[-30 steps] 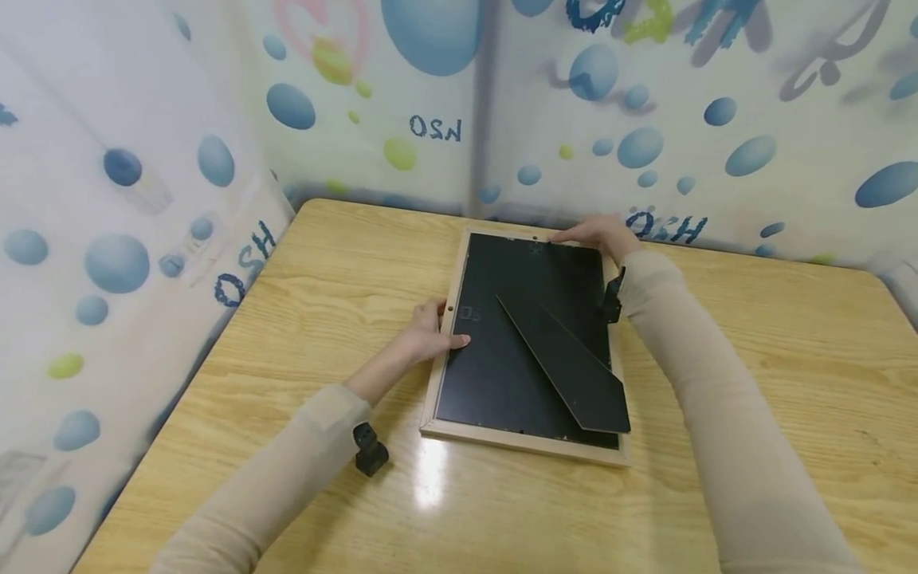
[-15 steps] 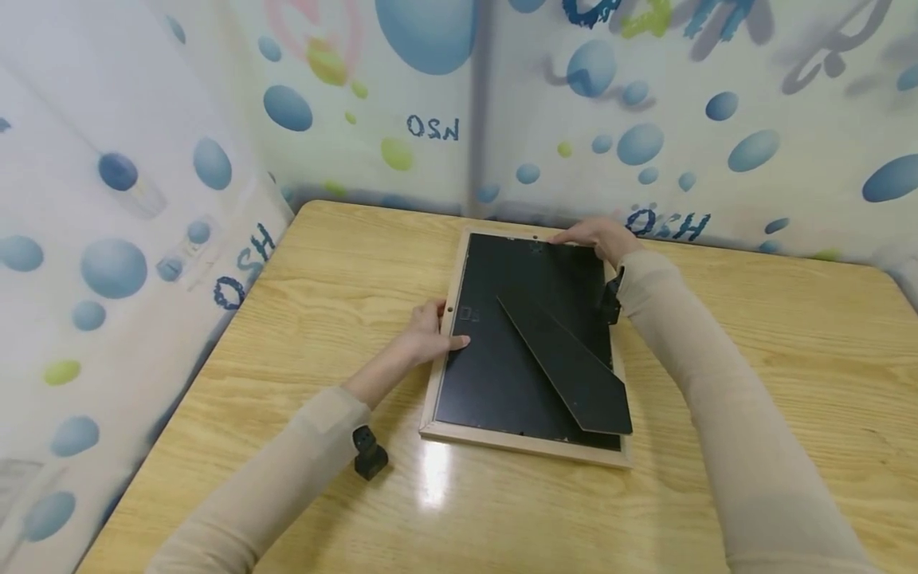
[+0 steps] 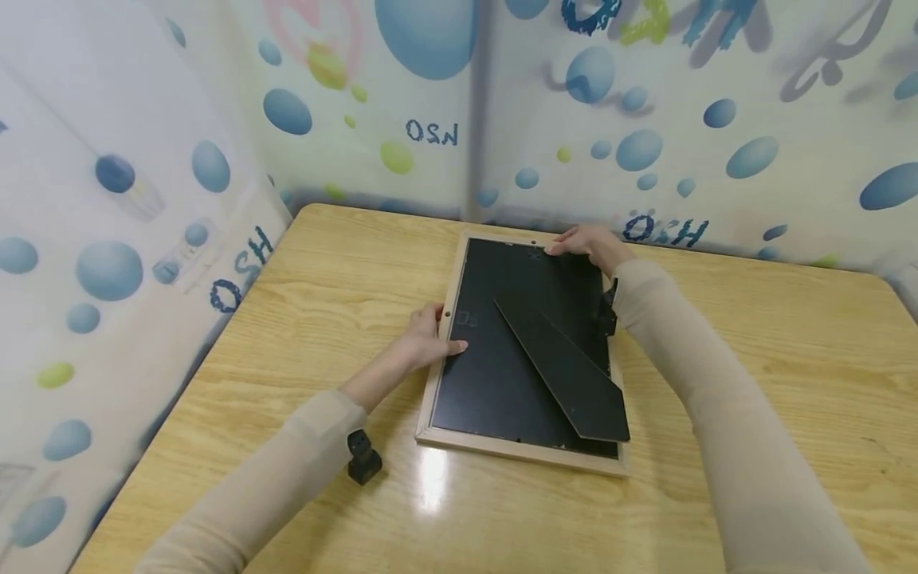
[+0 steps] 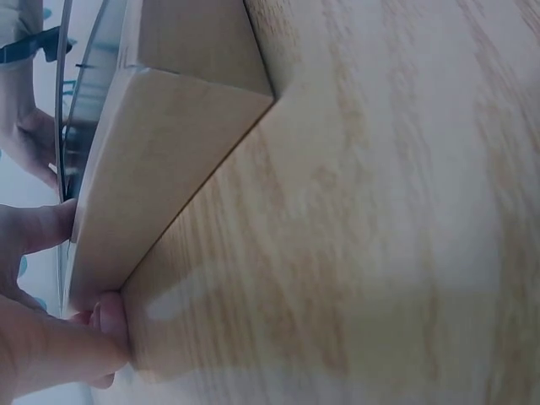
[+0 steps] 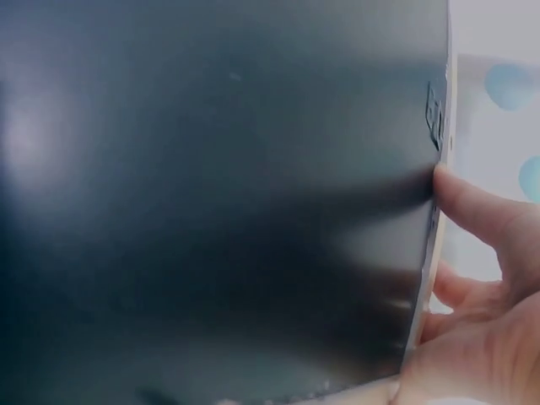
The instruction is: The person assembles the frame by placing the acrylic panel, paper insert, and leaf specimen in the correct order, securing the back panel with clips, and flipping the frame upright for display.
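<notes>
A picture frame (image 3: pixel 527 458) of pale wood lies face down on the table, its black backing board (image 3: pixel 488 399) upward. A black easel stand (image 3: pixel 566 371) slants across the board, its wide end at the lower right. My left hand (image 3: pixel 425 339) grips the frame's left side, thumb on the backing and fingers at the outer edge; the left wrist view shows fingertips low by the tabletop. With my right hand (image 3: pixel 591 245) I hold the far edge near the right corner. In the right wrist view its thumb presses the rim while the other fingers bend behind the wood.
The wooden table (image 3: pixel 323 287) reaches out around the frame on both sides. A curtain (image 3: pixel 344 104) printed with blue and green bubbles hangs behind its far edge and along the left. Small black cameras (image 3: pixel 364 458) sit at the wrists.
My right hand has shifted its fingers at the far edge, the thumb tip now lying a little onto the black backing. My left hand keeps its hold, and the frame lies as before.
</notes>
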Demonstrator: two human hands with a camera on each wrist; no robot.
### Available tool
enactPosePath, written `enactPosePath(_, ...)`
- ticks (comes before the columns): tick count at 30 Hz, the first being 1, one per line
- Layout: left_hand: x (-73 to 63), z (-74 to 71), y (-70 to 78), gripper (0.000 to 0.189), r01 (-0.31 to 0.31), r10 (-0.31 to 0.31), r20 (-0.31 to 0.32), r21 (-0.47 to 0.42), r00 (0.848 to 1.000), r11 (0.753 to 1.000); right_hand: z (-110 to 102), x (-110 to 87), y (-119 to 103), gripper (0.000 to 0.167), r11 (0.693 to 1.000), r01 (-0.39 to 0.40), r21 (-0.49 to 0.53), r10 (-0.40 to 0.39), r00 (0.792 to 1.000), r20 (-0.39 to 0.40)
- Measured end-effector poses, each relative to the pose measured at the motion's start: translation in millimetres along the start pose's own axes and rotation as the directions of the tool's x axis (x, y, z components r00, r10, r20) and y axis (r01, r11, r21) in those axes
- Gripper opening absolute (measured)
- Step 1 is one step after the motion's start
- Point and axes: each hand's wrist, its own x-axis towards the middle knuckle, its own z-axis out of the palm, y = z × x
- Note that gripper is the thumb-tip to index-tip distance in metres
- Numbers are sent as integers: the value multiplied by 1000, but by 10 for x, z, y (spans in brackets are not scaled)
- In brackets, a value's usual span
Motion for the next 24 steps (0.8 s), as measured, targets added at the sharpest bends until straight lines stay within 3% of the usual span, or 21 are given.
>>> enactPosePath(9, -49, -14, 12, 78, 2, -2, 3, 21, 1000, 1000, 52, -59, 84, 64, 999, 14, 47, -11, 999, -48)
enactPosePath(13, -57, -7, -19, 78, -1, 1, 7, 8, 1000, 1000, 39, -55, 177, 65, 988, 83, 131, -78, 996, -36)
enactPosePath(19, -43, 13, -17, 77, -15, 16, 18, -21, 1000, 1000, -43, -118, 328, 64, 925, 185, 333, -165, 982, -86)
enactPosePath(24, -42, 0, -11, 78, -19, 21, 27, -64, 999, 998, -82, -260, 380, 64, 870, 214, 443, -151, 973, -173)
